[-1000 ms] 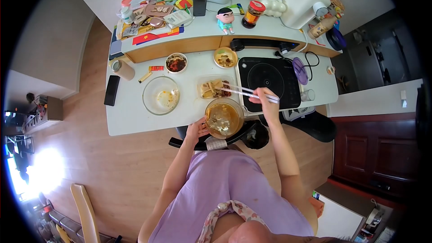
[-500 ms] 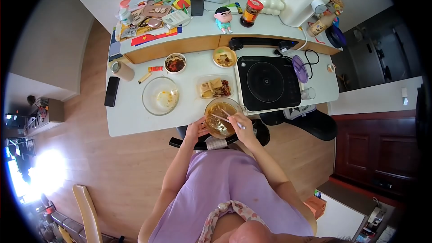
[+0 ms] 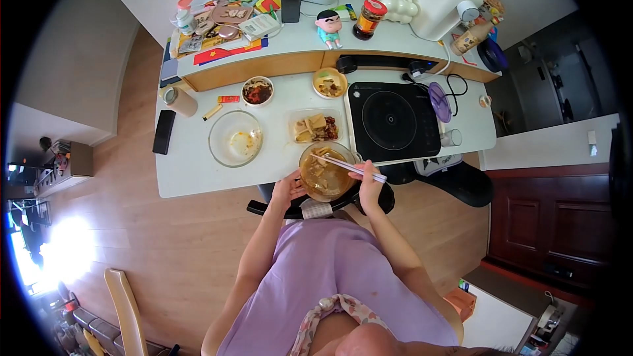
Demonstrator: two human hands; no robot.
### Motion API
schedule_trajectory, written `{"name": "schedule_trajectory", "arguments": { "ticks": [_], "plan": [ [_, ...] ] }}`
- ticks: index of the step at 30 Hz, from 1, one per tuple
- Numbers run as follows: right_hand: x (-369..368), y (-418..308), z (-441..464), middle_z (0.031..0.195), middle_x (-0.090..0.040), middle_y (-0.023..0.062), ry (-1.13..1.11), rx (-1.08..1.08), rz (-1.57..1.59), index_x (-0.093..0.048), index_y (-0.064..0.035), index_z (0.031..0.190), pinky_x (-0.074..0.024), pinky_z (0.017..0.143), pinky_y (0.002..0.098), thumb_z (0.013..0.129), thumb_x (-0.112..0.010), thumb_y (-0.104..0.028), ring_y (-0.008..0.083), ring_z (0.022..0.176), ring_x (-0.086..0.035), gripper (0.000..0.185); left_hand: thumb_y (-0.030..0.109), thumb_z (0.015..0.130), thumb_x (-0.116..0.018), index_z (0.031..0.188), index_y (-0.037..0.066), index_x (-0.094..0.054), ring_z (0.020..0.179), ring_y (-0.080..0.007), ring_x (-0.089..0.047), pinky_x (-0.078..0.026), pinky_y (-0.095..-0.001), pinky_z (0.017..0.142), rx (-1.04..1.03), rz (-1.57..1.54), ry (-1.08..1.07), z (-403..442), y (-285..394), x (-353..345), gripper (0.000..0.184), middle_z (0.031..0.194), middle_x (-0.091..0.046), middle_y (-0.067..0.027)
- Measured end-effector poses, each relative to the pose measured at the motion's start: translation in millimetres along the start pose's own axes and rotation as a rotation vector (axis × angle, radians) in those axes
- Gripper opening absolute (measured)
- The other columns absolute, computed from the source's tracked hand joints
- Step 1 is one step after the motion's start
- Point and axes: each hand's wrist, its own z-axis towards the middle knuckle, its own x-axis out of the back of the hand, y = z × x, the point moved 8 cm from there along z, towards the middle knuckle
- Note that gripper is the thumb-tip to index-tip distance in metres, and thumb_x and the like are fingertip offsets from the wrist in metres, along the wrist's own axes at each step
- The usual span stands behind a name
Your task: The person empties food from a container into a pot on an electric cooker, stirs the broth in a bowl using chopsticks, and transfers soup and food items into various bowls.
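My left hand (image 3: 289, 188) holds the left side of a glass bowl (image 3: 328, 188) of brownish liquid at the table's front edge. In my right hand (image 3: 369, 181) is a pair of chopsticks (image 3: 348, 167), their tips over pale pieces of food at the upper left inside the bowl. Just behind the bowl stands a clear container (image 3: 295, 117) with tan pieces and darker reddish bits. A glass bowl (image 3: 224, 151) with yellowish residue is to the left.
A black induction cooker (image 3: 389, 118) is on the right, with a small glass (image 3: 452, 138) beside it. Behind are two small bowls of food (image 3: 257, 91) (image 3: 330, 84). A phone (image 3: 164, 133) and a bottle (image 3: 180, 102) stand at the left edge.
My right hand with the chopsticks has moved from above the clear container down to the bowl, then slightly right. My left hand stays on the bowl.
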Motion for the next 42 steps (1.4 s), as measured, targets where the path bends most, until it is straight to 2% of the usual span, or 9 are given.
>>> {"name": "schedule_trajectory", "arguments": {
  "ticks": [13, 15, 19, 25, 27, 28, 31, 32, 42],
  "plan": [
    [26.7, -37.0, 26.0, 0.075, -0.060, 0.0119, 0.114, -0.087, 0.300, -0.056, 0.0052, 0.087, -0.0548, 0.058, 0.0282, 0.094, -0.048, -0.033, 0.0181, 0.061, -0.063, 0.040, 0.034, 0.080, -0.065, 0.111, 0.005, -0.053, 0.076, -0.0200, -0.063, -0.056, -0.0346, 0.070, 0.001, -0.023, 0.002, -1.8, -0.1, -1.3, 0.044, 0.087, -0.061, -0.0098],
    [11.8, -56.6, 43.8, 0.081, -0.061, 0.0132, 0.058, -0.006, 0.294, -0.057, 0.0052, 0.089, -0.0552, 0.062, 0.0281, 0.094, -0.048, -0.033, 0.0191, 0.066, -0.064, 0.039, 0.034, 0.080, -0.065, 0.110, 0.005, -0.053, 0.074, -0.0199, -0.063, -0.056, -0.0344, 0.070, -0.007, -0.022, 0.013, -2.0, 0.1, -1.6, 0.044, 0.087, -0.060, -0.0094],
    [-44.8, -70.3, 76.6, 0.089, -0.063, 0.0132, -0.236, -0.100, 0.134, -0.058, 0.0046, 0.095, -0.0541, 0.071, 0.0271, 0.093, -0.050, -0.031, 0.0200, 0.075, -0.066, 0.037, 0.034, 0.081, -0.065, 0.109, 0.005, -0.054, 0.073, -0.0195, -0.063, -0.056, -0.0341, 0.069, -0.009, -0.016, 0.030, -1.8, -0.6, -1.0, 0.042, 0.085, -0.060, -0.0083],
    [-38.8, -112.8, 74.9, 0.076, -0.061, 0.0048, -0.378, 0.082, -0.182, -0.061, 0.0019, 0.079, -0.0476, 0.061, 0.0215, 0.091, -0.052, -0.017, 0.0117, 0.066, -0.062, 0.024, 0.035, 0.080, -0.065, 0.109, 0.006, -0.054, 0.075, -0.0197, -0.063, -0.055, -0.0339, 0.070, -0.001, -0.027, -0.001, -3.2, -0.4, -2.6, 0.042, 0.086, -0.060, -0.0086],
    [-41.0, -147.6, 57.1, 0.071, -0.059, 0.0047, -0.610, 0.286, -0.382, -0.060, 0.0026, 0.075, -0.0453, 0.058, 0.0218, 0.089, -0.054, -0.013, 0.0106, 0.062, -0.060, 0.021, 0.035, 0.080, -0.065, 0.109, 0.006, -0.054, 0.075, -0.0198, -0.063, -0.055, -0.0341, 0.070, 0.001, -0.016, 0.009, -2.4, -1.0, -1.5, 0.043, 0.086, -0.060, -0.0085],
    [-40.8, -153.3, 49.1, 0.068, -0.057, 0.0055, -0.650, 0.245, -0.415, -0.060, 0.0035, 0.074, -0.0449, 0.057, 0.0228, 0.087, -0.056, -0.011, 0.0111, 0.061, -0.059, 0.020, 0.036, 0.080, -0.065, 0.109, 0.006, -0.054, 0.075, -0.0199, -0.063, -0.055, -0.0343, 0.071, 0.001, -0.007, 0.015, -2.5, -0.8, -0.8, 0.043, 0.086, -0.060, -0.0085],
    [-41.9, -140.0, 39.5, 0.070, -0.058, 0.0047, -0.739, 0.293, -0.589, -0.061, 0.0009, 0.076, -0.0429, 0.055, 0.0237, 0.084, -0.059, -0.009, 0.0116, 0.059, -0.057, 0.013, 0.036, 0.079, -0.065, 0.109, 0.005, -0.054, 0.074, -0.0200, -0.062, -0.055, -0.0342, 0.071, 0.000, -0.010, 0.051, -1.9, -1.1, -0.8, 0.044, 0.084, -0.060, -0.0082],
    [-44.9, -136.7, 38.1, 0.070, -0.057, 0.0042, -0.759, 0.426, -0.634, -0.061, -0.0007, 0.077, -0.0417, 0.055, 0.0245, 0.083, -0.061, -0.010, 0.0116, 0.058, -0.055, 0.011, 0.036, 0.079, -0.065, 0.109, 0.005, -0.054, 0.074, -0.0200, -0.062, -0.055, -0.0340, 0.071, -0.003, -0.006, 0.048, -1.6, -1.1, -1.5, 0.045, 0.084, -0.059, -0.0082],
    [-46.9, -38.1, 62.7, 0.070, -0.061, 0.0056, -0.719, 0.070, -0.424, -0.062, 0.0014, 0.078, -0.0446, 0.058, 0.0225, 0.090, -0.056, -0.021, 0.0117, 0.064, -0.061, 0.027, 0.035, 0.079, -0.065, 0.107, 0.005, -0.055, 0.068, -0.0188, -0.063, -0.056, -0.0319, 0.066, -0.025, -0.005, 0.022, -3.4, -0.4, -1.8, 0.042, 0.082, -0.061, -0.0078]
  ]
}}
